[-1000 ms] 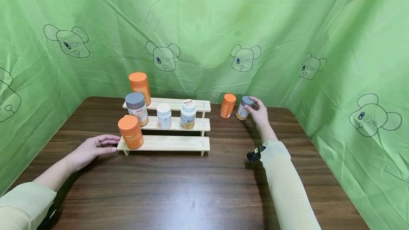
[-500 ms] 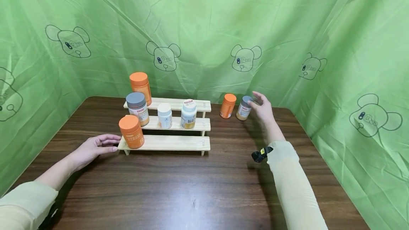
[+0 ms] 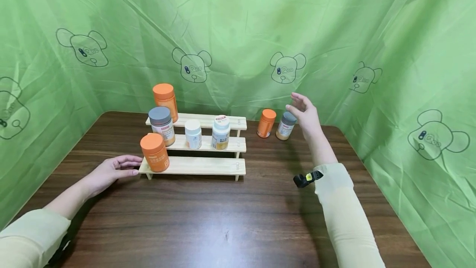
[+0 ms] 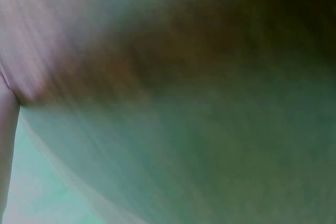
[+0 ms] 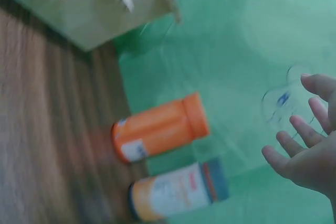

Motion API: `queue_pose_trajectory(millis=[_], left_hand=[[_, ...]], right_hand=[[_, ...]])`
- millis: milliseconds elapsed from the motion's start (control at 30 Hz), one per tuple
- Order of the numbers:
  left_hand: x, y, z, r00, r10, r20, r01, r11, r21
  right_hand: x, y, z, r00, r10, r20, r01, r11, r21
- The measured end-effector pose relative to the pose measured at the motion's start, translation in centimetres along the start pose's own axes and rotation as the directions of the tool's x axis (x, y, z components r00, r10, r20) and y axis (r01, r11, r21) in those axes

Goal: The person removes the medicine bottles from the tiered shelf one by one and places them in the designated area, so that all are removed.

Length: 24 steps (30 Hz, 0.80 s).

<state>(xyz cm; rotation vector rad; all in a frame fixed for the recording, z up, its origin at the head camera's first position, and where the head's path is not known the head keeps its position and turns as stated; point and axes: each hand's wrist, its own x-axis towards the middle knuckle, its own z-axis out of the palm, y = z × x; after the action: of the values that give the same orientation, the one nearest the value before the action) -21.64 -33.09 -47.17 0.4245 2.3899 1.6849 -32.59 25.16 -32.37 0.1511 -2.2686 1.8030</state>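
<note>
In the head view my left hand [image 3: 111,173] lies at the left end of a three-step wooden rack [image 3: 204,165], its fingertips and thumb at the bottom step's end. Closest to it stands an orange-capped bottle [image 3: 158,158] on that step. My right hand [image 3: 306,115] hovers with spread fingers and nothing in them, just above and right of a grey-capped bottle [image 3: 285,129]; the right wrist view shows this hand [image 5: 307,153] apart from the bottle. Left of that bottle, a slim orange bottle [image 3: 265,126] stands upright on the table. The left wrist view is mostly blurred.
A larger grey-capped bottle [image 3: 163,131], a white bottle [image 3: 193,135] and a pale-blue-capped bottle [image 3: 221,135] occupy the middle step. On the top step stands a tall orange bottle [image 3: 166,100]. Green cloth [image 3: 238,20] hangs around the dark wooden table [image 3: 208,218].
My right hand has let go of the smaller grey-capped bottle, then lifted up and right away from it. The bottle stays standing on the table. My left hand keeps its place at the rack.
</note>
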Motion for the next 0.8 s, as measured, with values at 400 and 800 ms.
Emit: queue_pose_trajectory(millis=[400, 800], left_hand=[[0.1, 0.0, 0.0, 1.000, -0.008, 0.004, 0.008, 1.000, -0.006], [0.1, 0.0, 0.0, 1.000, -0.001, 0.011, 0.001, 1.000, -0.022]], right_hand=[[-2.1, -5.7, 2.5, 0.994, -0.089, 0.067, 0.079, 0.987, 0.138], [-3.5, -8.5, 5.4, 0.987, -0.115, 0.108, 0.083, 0.962, 0.259]])
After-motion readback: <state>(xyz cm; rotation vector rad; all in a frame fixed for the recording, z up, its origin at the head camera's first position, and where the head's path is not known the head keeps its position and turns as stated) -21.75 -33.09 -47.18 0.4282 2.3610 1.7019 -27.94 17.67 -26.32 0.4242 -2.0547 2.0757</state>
